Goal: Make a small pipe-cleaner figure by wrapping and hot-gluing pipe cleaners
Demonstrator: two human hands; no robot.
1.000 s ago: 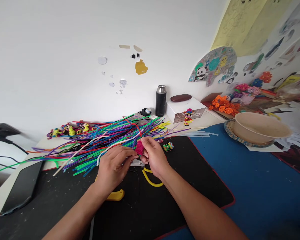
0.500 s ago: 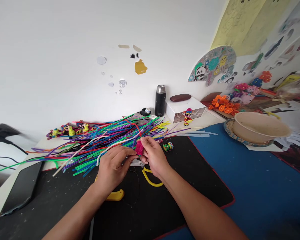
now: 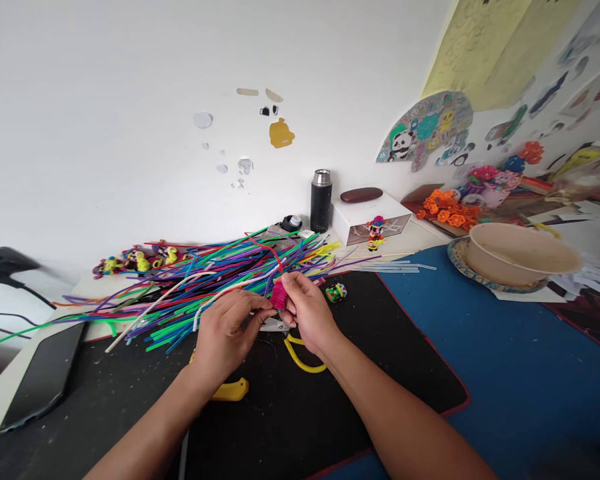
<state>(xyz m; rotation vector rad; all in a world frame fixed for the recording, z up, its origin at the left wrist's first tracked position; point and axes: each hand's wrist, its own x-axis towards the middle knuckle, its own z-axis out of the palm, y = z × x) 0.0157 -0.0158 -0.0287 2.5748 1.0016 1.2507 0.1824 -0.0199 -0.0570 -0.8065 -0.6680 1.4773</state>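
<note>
A small magenta fuzzy piece (image 3: 279, 295) is held between my two hands above the black mat (image 3: 380, 360). My right hand (image 3: 309, 312) grips its upper right side with thumb and fingers. At its lower left edge, my left hand (image 3: 230, 330) pinches it. A red pipe cleaner (image 3: 270, 248) rises behind the piece; whether it joins it I cannot tell. Yellow-handled scissors (image 3: 307, 365) lie on the mat under my hands, partly hidden. Behind spreads a pile of coloured pipe cleaners (image 3: 180, 293). A small green and black figure part (image 3: 337, 293) lies right of my right hand.
A phone (image 3: 45, 370) lies at the left. A black flask (image 3: 321, 203), a white box (image 3: 370, 213) and a small figure (image 3: 375, 233) stand at the back. To the right is a beige bowl (image 3: 523, 252); a yellow tool handle (image 3: 231, 391) lies near my left wrist.
</note>
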